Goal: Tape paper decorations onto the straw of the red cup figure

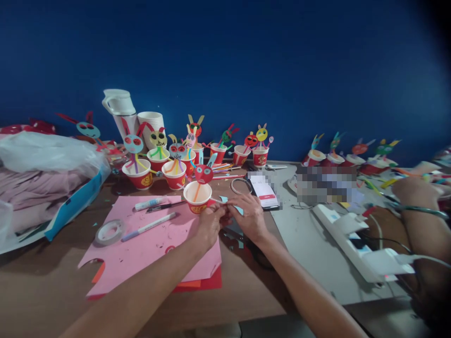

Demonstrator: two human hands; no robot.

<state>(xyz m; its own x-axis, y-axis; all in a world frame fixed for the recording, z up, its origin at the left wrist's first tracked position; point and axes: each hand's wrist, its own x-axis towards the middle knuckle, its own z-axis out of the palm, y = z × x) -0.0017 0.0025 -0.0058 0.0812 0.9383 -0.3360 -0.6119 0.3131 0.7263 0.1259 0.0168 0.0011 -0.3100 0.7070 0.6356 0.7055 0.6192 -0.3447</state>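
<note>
My left hand point(210, 224) and my right hand point(247, 215) meet just right of a red-and-white paper cup point(198, 197). Both are closed, their fingertips pinched together; what they hold is small and mostly hidden. A thin pale strip runs from the cup's side to the fingertips. Out of the cup rises an orange stem with a red paper rabbit face point(204, 173) with light blue ears. Under my left forearm lies pink paper point(148, 253), bearing a tape roll point(110, 232), a marker point(148, 227), a glue tube point(150, 203) and a black pen point(165, 206). Dark scissors partly show below my hands.
Several finished cups with paper animal faces point(134, 143) stand behind. A phone point(262, 190) lies right of my hands. Farther right are a power strip point(338, 234) and another person's arm point(419, 206). A plastic-wrapped bundle point(52, 173) sits at left, a white jug point(120, 103) at the back.
</note>
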